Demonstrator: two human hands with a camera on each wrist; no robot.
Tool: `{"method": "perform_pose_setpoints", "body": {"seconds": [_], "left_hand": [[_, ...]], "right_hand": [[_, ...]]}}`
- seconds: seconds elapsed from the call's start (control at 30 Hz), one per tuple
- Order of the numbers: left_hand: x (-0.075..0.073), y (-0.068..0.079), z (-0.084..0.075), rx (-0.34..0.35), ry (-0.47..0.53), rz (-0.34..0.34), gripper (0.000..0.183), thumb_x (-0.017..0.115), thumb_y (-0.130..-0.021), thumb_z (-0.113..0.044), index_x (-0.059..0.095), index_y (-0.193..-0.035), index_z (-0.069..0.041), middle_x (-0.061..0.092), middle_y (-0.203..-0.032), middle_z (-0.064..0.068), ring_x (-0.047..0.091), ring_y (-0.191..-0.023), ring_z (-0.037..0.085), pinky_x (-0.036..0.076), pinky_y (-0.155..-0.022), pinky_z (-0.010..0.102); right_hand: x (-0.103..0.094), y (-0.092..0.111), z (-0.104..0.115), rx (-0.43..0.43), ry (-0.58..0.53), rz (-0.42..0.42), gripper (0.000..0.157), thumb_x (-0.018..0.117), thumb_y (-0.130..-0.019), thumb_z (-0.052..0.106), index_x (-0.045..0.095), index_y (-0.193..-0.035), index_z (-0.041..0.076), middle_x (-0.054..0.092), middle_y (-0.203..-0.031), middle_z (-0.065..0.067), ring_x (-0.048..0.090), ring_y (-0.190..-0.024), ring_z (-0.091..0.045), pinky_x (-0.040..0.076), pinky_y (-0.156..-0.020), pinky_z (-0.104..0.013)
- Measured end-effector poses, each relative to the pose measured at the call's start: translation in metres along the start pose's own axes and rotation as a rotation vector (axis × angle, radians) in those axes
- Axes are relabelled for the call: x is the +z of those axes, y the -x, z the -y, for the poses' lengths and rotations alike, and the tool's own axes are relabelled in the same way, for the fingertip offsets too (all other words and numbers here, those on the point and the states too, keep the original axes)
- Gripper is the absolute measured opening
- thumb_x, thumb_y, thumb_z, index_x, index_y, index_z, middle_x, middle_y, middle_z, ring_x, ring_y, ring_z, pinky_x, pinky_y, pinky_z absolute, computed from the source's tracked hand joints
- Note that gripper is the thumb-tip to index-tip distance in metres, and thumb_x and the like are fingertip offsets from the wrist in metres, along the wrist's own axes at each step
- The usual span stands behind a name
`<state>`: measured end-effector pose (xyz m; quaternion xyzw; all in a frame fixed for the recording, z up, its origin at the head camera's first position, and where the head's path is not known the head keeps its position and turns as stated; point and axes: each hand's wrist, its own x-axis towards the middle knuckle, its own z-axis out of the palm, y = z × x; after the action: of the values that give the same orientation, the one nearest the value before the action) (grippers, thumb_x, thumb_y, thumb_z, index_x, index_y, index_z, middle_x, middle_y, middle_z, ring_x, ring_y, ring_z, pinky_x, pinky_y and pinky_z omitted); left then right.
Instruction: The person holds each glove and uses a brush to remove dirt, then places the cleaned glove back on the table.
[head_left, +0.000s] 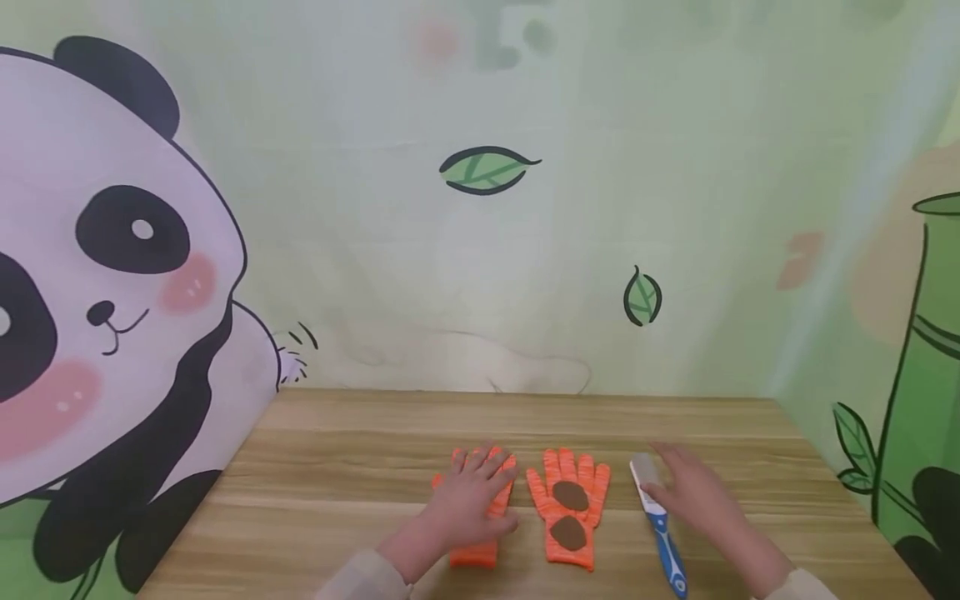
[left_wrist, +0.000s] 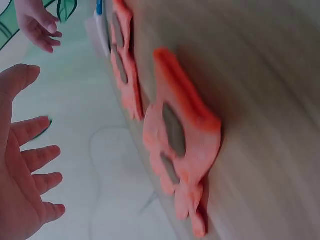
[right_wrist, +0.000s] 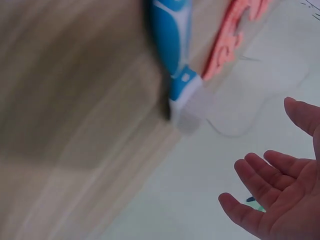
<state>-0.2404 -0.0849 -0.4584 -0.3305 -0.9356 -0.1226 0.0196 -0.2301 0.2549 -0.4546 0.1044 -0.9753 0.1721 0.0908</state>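
Two orange knit gloves with brown oval patches lie on the wooden table. My left hand (head_left: pixel 468 500) is spread above the left glove (head_left: pixel 472 556), covering much of it in the head view. In the left wrist view, a gap shows between my straight fingers (left_wrist: pixel 42 157) and that glove (left_wrist: pixel 187 135). The right glove (head_left: pixel 570 508) lies flat, fingers pointing away from me. To its right is a brush (head_left: pixel 660 525) with a blue and white handle and pale bristles (right_wrist: pixel 192 112). My right hand (head_left: pixel 690 492) hovers beside the brush head, fingers loosely extended, holding nothing.
The wooden table (head_left: pixel 337 467) ends at a pale green printed backdrop (head_left: pixel 375 208) that rises along its back and sides. A large panda (head_left: pixel 150 233) is drawn on the left and a bamboo stalk (head_left: pixel 930 375) on the right.
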Motion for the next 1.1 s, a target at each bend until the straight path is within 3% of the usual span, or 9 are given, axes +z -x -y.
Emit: {"method": "perform_pose_setpoints", "body": {"seconds": [0.17,0.27,0.37,0.5,0.57,0.7,0.87,1.1], "left_hand": [[0.012,-0.002,-0.015,0.034,-0.051,0.068,0.061,0.068,-0.097,-0.043,0.052,-0.150,-0.019,0.046,-0.161,0.009,0.041,-0.152,0.030,0.039,-0.122,0.051],[0.020,-0.003,-0.022,0.041,-0.044,0.091,0.058,0.070,-0.096,-0.041,0.056,-0.146,-0.016,0.054,-0.155,0.008,0.051,-0.145,0.026,0.047,-0.116,0.041],[0.027,-0.006,-0.029,0.043,-0.040,0.112,0.049,0.071,-0.096,-0.039,0.064,-0.138,-0.014,0.065,-0.142,0.004,0.062,-0.132,0.020,0.053,-0.107,0.032],[0.035,-0.009,-0.036,0.062,-0.091,0.127,0.034,0.071,-0.095,-0.039,0.074,-0.122,-0.017,0.071,-0.128,-0.005,0.067,-0.119,0.011,0.056,-0.097,0.024],[0.039,-0.010,-0.039,0.074,-0.113,0.117,0.024,0.072,-0.095,-0.037,0.077,-0.109,-0.019,0.074,-0.122,-0.008,0.069,-0.112,0.007,0.057,-0.090,0.021],[0.046,-0.010,-0.045,0.087,-0.141,0.087,0.011,0.074,-0.093,-0.032,0.076,-0.087,-0.023,0.075,-0.108,-0.013,0.070,-0.100,0.002,0.056,-0.074,0.017],[0.054,-0.010,-0.046,0.101,-0.138,0.076,0.007,0.074,-0.092,-0.029,0.078,-0.088,-0.025,0.073,-0.091,-0.015,0.066,-0.083,0.000,0.049,-0.066,0.014],[0.057,-0.011,-0.049,0.107,-0.131,0.117,0.008,0.072,-0.095,-0.027,0.080,-0.091,-0.026,0.073,-0.086,-0.016,0.064,-0.078,-0.003,0.047,-0.067,0.011]], "right_hand": [[0.004,0.010,-0.006,0.053,0.026,0.045,0.061,0.077,-0.090,0.026,0.058,-0.133,-0.013,0.063,-0.128,-0.036,0.061,-0.118,-0.053,0.053,-0.097,-0.062],[0.007,0.013,-0.008,0.112,0.023,0.095,0.060,0.077,-0.089,0.030,0.060,-0.128,-0.013,0.066,-0.122,-0.034,0.066,-0.109,-0.048,0.057,-0.088,-0.059],[0.010,0.015,-0.009,0.176,0.003,0.142,0.054,0.077,-0.089,0.034,0.065,-0.118,-0.010,0.072,-0.104,-0.023,0.068,-0.087,-0.032,0.058,-0.070,-0.047],[0.014,0.018,-0.008,0.238,-0.029,0.188,0.037,0.075,-0.089,0.035,0.069,-0.097,-0.001,0.066,-0.079,-0.005,0.055,-0.068,-0.017,0.045,-0.056,-0.033],[0.015,0.020,-0.007,0.263,-0.035,0.204,0.032,0.074,-0.089,0.035,0.065,-0.083,0.005,0.060,-0.071,-0.001,0.050,-0.064,-0.016,0.039,-0.054,-0.030],[0.018,0.024,-0.007,0.313,-0.032,0.251,0.039,0.074,-0.088,0.038,0.054,-0.066,0.012,0.051,-0.062,0.001,0.045,-0.058,-0.015,0.033,-0.052,-0.027],[0.022,0.024,-0.009,0.350,-0.035,0.295,0.040,0.074,-0.087,0.039,0.055,-0.063,0.012,0.052,-0.061,0.001,0.046,-0.057,-0.015,0.033,-0.051,-0.026],[0.027,0.020,-0.014,0.369,-0.117,0.339,0.037,0.075,-0.087,0.035,0.056,-0.066,0.011,0.055,-0.062,0.000,0.046,-0.057,-0.013,0.034,-0.054,-0.025]]}}
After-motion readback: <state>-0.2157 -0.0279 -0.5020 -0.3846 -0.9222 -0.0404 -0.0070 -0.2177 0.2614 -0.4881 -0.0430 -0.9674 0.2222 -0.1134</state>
